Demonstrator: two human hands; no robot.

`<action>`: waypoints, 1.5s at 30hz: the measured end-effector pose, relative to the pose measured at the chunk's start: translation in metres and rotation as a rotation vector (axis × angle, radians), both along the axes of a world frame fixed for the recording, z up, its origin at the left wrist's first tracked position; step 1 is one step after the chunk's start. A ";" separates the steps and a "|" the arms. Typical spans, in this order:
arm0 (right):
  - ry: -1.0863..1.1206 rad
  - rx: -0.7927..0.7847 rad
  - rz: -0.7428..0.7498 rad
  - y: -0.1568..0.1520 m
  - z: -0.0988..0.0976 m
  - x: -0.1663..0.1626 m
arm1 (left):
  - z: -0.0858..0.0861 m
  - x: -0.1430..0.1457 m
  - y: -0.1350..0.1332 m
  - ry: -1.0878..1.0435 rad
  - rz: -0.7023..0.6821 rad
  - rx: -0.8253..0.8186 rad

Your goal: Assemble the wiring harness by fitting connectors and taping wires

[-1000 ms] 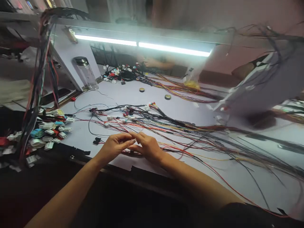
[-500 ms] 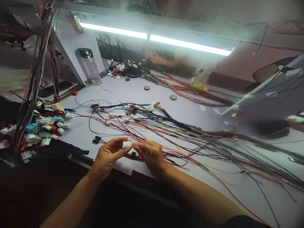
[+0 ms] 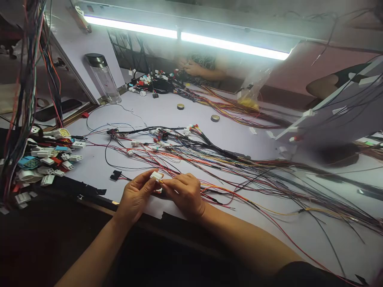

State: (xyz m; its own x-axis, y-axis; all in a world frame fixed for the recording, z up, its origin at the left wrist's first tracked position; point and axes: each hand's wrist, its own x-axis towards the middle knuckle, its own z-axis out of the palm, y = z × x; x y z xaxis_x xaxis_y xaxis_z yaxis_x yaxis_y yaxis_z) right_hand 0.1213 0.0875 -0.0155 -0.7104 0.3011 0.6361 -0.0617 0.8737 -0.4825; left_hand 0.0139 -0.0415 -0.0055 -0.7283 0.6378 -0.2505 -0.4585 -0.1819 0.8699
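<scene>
White connector: held above the near edge of the white table, in front of the wire harness.
Left hand: closed about the connector, which is pinched between thumb and fingers.
Right hand: a yellow wire is gripped by the fingertips just beside the connector (its seating cannot be told).
Black connector: laid left of the hands.
Tape rolls: placed beyond the harness.
Glass bottle: stood at the far left.
</scene>
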 end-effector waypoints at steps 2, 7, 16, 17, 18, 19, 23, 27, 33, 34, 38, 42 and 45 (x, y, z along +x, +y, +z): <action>0.001 0.024 0.009 0.000 0.001 0.000 | 0.002 0.000 0.001 -0.021 -0.014 0.033; 0.030 0.131 0.011 0.000 0.009 0.002 | 0.006 0.004 0.003 -0.171 -0.017 0.151; 0.109 0.192 0.026 -0.004 0.013 0.002 | 0.008 0.010 0.007 -0.413 0.144 0.154; 0.113 0.189 0.032 -0.005 0.013 0.002 | 0.010 0.010 0.008 -0.428 0.159 0.148; 0.115 0.186 0.037 -0.006 0.013 0.002 | 0.011 0.011 0.008 -0.443 0.176 0.144; 0.112 0.182 0.042 -0.007 0.013 0.003 | 0.013 0.011 0.008 -0.458 0.191 0.141; 0.074 0.176 0.068 -0.013 0.015 0.004 | 0.016 0.012 0.008 -0.499 0.185 0.163; 0.080 0.179 0.097 -0.017 0.016 0.006 | 0.017 0.011 0.009 -0.535 0.151 0.183; 0.078 0.183 0.108 -0.019 0.016 0.007 | 0.016 0.012 0.007 -0.511 0.158 0.192; 0.069 0.187 0.111 -0.019 0.015 0.006 | 0.016 0.012 0.007 -0.510 0.161 0.188; -0.006 0.214 0.114 -0.024 0.015 0.008 | 0.014 0.011 0.006 -0.470 0.204 0.180; -0.068 0.250 0.115 -0.022 0.015 0.013 | 0.016 0.007 0.004 -0.411 0.289 0.223; -0.129 0.223 0.101 -0.013 0.015 0.022 | 0.018 0.004 0.001 -0.362 0.354 0.254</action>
